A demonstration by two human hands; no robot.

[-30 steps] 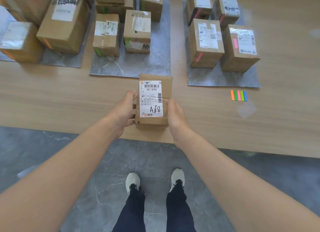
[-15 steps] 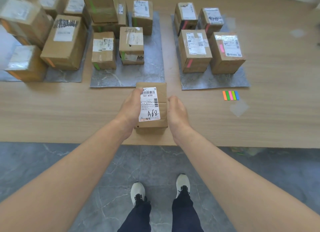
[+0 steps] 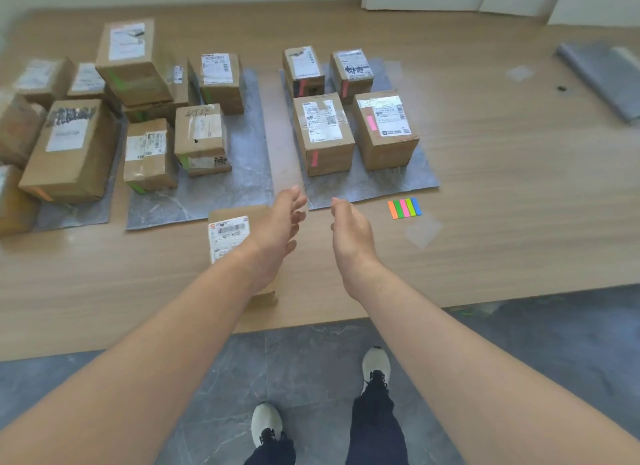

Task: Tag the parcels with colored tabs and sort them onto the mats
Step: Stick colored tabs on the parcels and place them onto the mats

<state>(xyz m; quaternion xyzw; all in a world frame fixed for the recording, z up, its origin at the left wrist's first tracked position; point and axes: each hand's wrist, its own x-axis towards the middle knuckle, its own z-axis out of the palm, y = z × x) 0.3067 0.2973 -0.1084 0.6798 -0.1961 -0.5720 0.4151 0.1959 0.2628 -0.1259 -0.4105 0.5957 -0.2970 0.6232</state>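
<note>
Head view: I record my left hand [image 3: 277,232] and right hand [image 3: 349,232] both slack-fingered, grasping nothing. The parcel [image 3: 228,236] lies label-up on the table [image 3: 519,222], partly under my left wrist; I cannot tell whether they touch. The coloured tabs [image 3: 404,208] lie right of my right hand, apart from it.

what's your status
Left hand and right hand open, empty. Labelled parcel flat on table, no tab seen. Tab strip right of right hand, nothing between.
</note>
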